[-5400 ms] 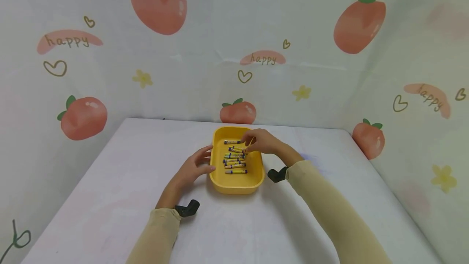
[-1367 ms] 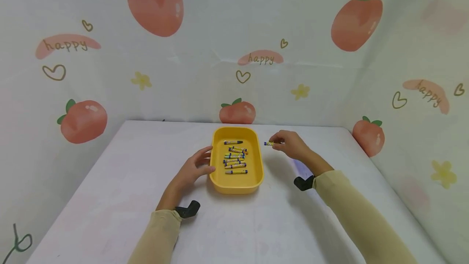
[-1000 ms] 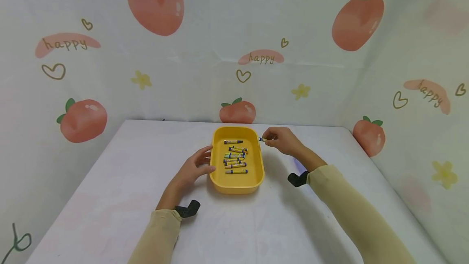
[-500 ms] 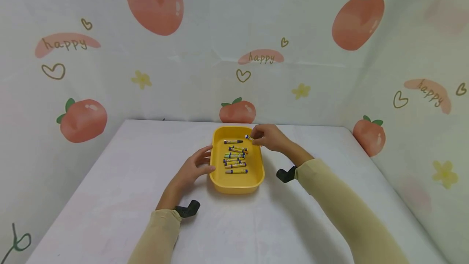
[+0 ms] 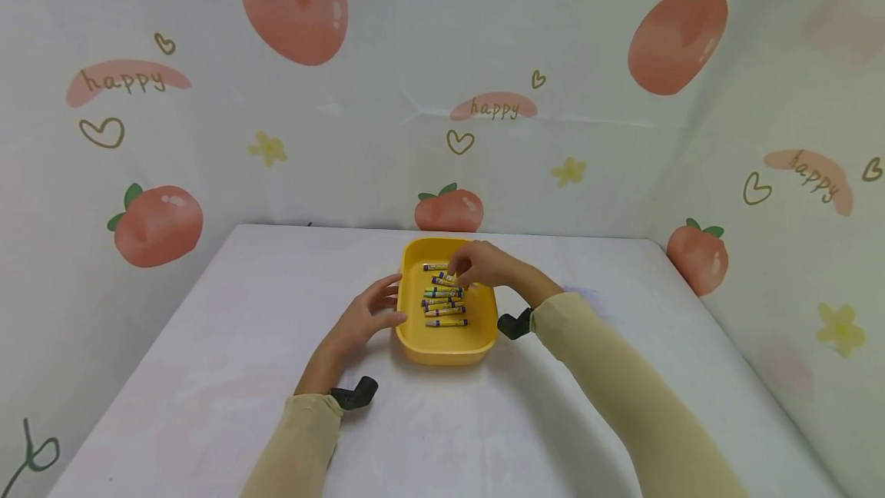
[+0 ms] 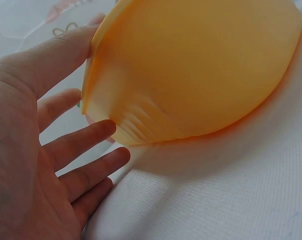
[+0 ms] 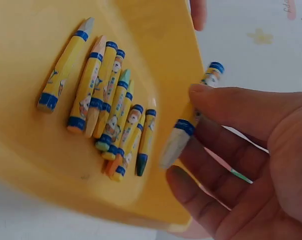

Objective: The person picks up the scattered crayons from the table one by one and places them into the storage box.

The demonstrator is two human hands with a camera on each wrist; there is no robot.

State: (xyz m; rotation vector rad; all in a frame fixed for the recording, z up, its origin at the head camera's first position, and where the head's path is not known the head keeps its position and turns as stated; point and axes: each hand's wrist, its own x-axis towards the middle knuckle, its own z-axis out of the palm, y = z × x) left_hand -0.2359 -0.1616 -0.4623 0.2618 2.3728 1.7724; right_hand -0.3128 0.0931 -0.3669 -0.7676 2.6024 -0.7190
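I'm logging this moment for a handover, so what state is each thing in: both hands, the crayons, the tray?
Right hand: pinches one yellow-wrapped crayon over the tray.
Left hand: fingers straight, thumb against the tray's side.
Yellow oval plastic tray: upright on the white table, holding crayons.
Loose yellow-wrapped crayons in the tray: lying flat, roughly side by side.

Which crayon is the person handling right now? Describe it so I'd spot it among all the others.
Start at the yellow tray in the middle of the white table. Over its far right part hovers the right hand, pinching one crayon. Unlike the crayons lying on the tray floor, this one is lifted between thumb and fingers, with a pale grey-white tip.
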